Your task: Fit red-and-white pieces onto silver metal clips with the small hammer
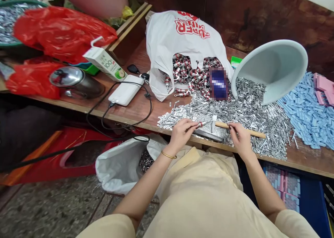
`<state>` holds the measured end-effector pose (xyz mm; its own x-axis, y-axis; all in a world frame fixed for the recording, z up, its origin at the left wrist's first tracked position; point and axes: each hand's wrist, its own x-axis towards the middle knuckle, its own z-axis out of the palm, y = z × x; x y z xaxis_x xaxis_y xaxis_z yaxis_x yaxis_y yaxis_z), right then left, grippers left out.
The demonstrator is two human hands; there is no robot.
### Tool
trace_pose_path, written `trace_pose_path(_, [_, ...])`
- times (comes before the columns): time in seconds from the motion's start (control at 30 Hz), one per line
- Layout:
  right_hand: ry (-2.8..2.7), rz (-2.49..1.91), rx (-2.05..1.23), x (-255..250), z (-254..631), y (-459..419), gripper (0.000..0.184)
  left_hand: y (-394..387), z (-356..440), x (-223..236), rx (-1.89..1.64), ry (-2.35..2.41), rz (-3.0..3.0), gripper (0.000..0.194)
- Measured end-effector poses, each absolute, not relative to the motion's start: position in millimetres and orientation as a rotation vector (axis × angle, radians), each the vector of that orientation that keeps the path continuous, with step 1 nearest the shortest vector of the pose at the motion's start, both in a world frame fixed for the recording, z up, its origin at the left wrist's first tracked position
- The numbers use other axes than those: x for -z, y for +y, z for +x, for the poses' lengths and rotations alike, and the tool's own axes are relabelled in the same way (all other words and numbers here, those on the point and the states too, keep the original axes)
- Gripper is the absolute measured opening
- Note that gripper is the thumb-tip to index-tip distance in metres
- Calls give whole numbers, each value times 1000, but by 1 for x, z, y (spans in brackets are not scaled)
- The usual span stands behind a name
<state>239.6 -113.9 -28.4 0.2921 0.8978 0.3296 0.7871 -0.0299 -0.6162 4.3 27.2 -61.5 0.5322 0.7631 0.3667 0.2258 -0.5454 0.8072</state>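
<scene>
- Hammer (221,125): yellow-tan handle, whitish head.
- Small fitting (201,124) in the left hand (180,134): red and silver bands.
- Heaped metal pieces (229,110): bright silver, with darker grey among them.
- Carrier bag (163,36): white, printed with red lettering.
- Banded fittings (182,71) in that bag: silver and red.
- Tub (292,62): pale grey-blue.
- Plastic pieces (308,116): light blue.
- Blocks (325,82): pink.
- Tabletop (159,109): reddish brown.
- Carton (106,64): white, with green print.
- Power bank (126,90): white.
- Cable (148,112): black.
- Crumpled bag (65,31): bright red.
- Bracelet (169,155): gold-coloured.
- Clothing (208,196): plain cream-yellow.
- Floor (65,203): speckled grey.
</scene>
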Motion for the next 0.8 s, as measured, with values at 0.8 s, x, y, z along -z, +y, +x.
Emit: trace_pose_path(0.8, [-1796, -1513, -504, 29, 196, -29, 10, 25, 3, 59, -1056, 781, 1875, 15])
